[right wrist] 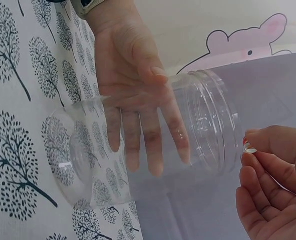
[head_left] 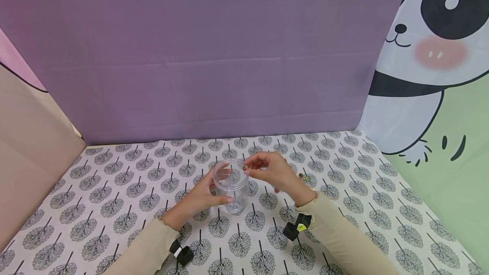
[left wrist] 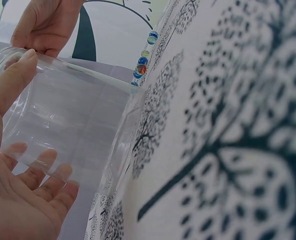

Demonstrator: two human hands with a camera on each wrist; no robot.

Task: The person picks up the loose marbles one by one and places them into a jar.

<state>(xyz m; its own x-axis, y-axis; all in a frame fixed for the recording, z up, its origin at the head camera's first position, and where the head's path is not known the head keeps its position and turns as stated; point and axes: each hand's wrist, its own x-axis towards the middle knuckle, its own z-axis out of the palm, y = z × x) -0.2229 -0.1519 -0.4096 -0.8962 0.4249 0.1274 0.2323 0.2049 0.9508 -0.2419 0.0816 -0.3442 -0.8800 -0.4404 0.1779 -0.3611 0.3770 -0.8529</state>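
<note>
A clear plastic jar (head_left: 231, 186) stands upright with its mouth open on the counter (head_left: 114, 190), which is covered in a cloth printed with small dark trees. The left hand (head_left: 198, 198) wraps around the jar from its side, thumb on the near wall and fingers (right wrist: 137, 130) curled round the far wall, so they show through the plastic in the right wrist view. The right hand (head_left: 273, 171) hovers just beside the jar's rim, thumb and forefinger pressed together on a small marble (right wrist: 249, 148) with a red streak, the other fingers loosely curled. More marbles (left wrist: 142, 65), blue, green and reddish, lie in a short row on the cloth just behind the right hand, near the jar but not touching it. A purple cloth (head_left: 210, 54) hangs behind the counter, and a panda print (head_left: 431, 46) covers the right-hand wall.
</note>
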